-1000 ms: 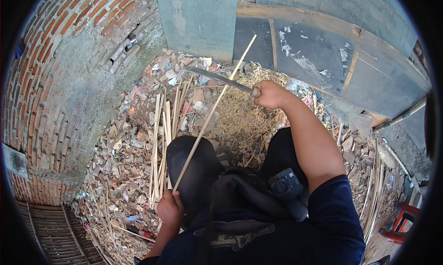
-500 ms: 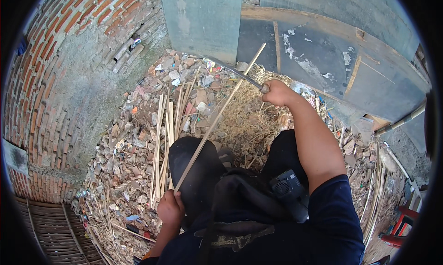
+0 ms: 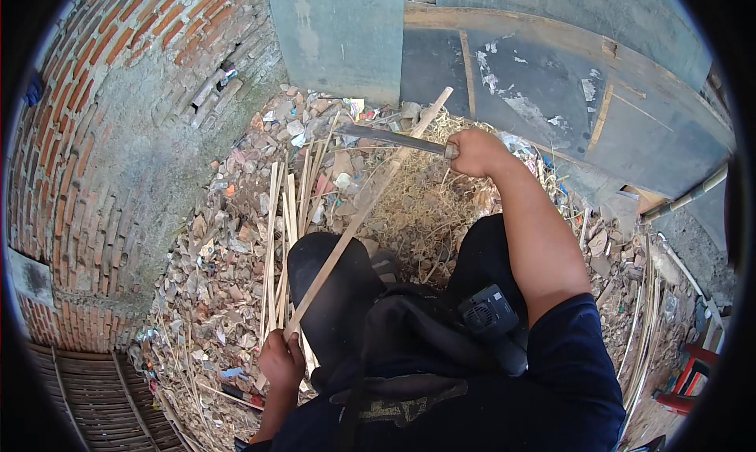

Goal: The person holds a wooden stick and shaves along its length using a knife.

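My left hand (image 3: 282, 361) grips the near end of a pale strip (image 3: 353, 230); my right hand (image 3: 477, 152) clasps a knife (image 3: 384, 135) crossing it.

And here in my left hand (image 3: 282, 360), a strip (image 3: 354, 227) of pale, matt wood, smooth along its face; in my right hand (image 3: 475, 153), a knife (image 3: 386, 135) with a dull grey metal blade. Dark, matt cloth trousers (image 3: 331, 267) mid-frame, black plastic device (image 3: 490, 310) lower right of centre. Upper left, rough, crumbling brick wall (image 3: 79, 192); upper right, a scuffed, flaking dark panel (image 3: 543, 98).
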Tool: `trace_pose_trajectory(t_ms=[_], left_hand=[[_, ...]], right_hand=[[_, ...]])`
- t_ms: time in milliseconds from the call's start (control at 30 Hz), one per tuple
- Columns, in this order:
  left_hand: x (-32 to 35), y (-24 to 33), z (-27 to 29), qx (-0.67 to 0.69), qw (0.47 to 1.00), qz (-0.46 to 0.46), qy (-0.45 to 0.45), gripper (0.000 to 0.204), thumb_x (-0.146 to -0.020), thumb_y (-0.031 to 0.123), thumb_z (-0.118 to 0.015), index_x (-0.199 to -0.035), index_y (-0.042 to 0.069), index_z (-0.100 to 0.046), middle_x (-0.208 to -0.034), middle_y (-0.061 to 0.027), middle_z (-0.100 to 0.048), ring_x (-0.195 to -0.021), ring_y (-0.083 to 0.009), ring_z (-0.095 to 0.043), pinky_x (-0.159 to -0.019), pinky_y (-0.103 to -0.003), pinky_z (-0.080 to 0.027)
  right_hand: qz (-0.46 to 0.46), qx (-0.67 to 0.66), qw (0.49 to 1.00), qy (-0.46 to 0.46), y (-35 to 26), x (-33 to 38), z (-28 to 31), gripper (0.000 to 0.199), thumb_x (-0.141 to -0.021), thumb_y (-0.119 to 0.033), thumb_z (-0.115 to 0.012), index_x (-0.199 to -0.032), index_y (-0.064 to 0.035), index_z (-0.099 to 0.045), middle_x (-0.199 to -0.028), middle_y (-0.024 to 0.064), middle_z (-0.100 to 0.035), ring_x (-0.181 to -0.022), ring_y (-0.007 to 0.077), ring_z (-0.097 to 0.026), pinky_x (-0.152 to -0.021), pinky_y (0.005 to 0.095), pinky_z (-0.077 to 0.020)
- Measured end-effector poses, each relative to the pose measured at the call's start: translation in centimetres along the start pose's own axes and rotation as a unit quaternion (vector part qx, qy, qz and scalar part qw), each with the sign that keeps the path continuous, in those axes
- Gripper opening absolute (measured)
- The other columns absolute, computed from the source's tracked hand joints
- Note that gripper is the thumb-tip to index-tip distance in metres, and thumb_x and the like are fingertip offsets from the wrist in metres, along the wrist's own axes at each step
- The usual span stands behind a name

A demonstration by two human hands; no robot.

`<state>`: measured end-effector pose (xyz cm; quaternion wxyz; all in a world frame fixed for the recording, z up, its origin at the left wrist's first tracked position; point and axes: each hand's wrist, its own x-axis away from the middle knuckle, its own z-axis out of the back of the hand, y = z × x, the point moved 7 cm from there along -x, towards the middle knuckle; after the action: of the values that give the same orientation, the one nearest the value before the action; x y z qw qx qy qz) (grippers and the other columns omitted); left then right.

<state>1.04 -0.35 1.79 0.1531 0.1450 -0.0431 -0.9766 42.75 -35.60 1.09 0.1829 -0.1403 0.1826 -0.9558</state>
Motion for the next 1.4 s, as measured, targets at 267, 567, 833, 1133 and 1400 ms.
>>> trace_pose_trajectory(t_ms=[267, 567, 833, 1133, 1400], left_hand=[[-0.4, -0.5, -0.2, 0.062, 0.994, 0.047, -0.073, 0.021, -0.095, 0.021, -0.065, -0.099, 0.001, -0.059, -0.075, -0.0217, -0.063, -0.067, -0.0444, -0.063, -0.059, -0.052, -0.048], [-2.2, 2.7, 0.4, 0.132, 0.978, 0.071, -0.146, 0.025, -0.097, 0.025, -0.064, -0.091, 0.001, -0.06, -0.071, -0.0229, -0.063, -0.066, -0.0444, -0.064, -0.059, -0.051, -0.048], [-1.7, 3.3, -0.2, 0.182, 0.968, 0.079, -0.156, 0.024, -0.098, 0.024, -0.063, -0.094, 0.0, -0.061, -0.07, -0.0215, -0.063, -0.065, -0.043, -0.064, -0.059, -0.049, -0.048], [-0.8, 2.4, 1.4, 0.014, 0.99, 0.021, -0.138, 0.029, -0.092, 0.031, -0.07, -0.104, 0.006, -0.061, -0.079, -0.0152, -0.069, -0.073, -0.0367, -0.068, -0.067, -0.049, -0.049], [1.0, -2.4, 2.5, 0.031, 0.954, 0.121, -0.271, 0.033, -0.093, 0.033, -0.069, -0.094, 0.001, -0.064, -0.076, -0.0228, -0.068, -0.072, -0.0409, -0.069, -0.066, -0.048, -0.053]], right_hand=[[0.042, 0.026, 0.999, 0.014, -4.0, 1.2, 0.4, 0.031, -0.076, -0.021, -0.07, -0.106, -0.0177, -0.073, -0.1, 0.0124, -0.073, -0.098, 0.0335, -0.069, -0.086, 0.0461, -0.0548], [0.138, -0.21, 0.968, 0.017, -6.7, 1.7, -0.9, 0.044, -0.084, -0.033, -0.08, -0.114, -0.0027, -0.068, -0.089, 0.0158, -0.071, -0.089, 0.0249, -0.069, -0.084, 0.0369, -0.0514], [0.06, -0.385, 0.918, -0.073, -5.2, 0.7, -2.2, 0.02, -0.089, -0.017, -0.077, -0.101, -0.0068, -0.065, -0.087, 0.0029, -0.069, -0.065, 0.011, -0.058, -0.062, 0.03, -0.0493], [0.101, -0.469, 0.871, -0.102, -5.0, 0.2, -2.7, 0.016, -0.088, -0.009, -0.074, -0.101, -0.0072, -0.066, -0.09, 0.0017, -0.068, -0.062, 0.007, -0.054, -0.053, 0.0249, -0.0447], [0.096, -0.432, 0.892, -0.095, -5.0, 0.6, -2.5, 0.02, -0.087, -0.013, -0.076, -0.104, -0.0073, -0.067, -0.094, 0.0003, -0.068, -0.071, 0.0081, -0.059, -0.058, 0.0263, -0.0488]])
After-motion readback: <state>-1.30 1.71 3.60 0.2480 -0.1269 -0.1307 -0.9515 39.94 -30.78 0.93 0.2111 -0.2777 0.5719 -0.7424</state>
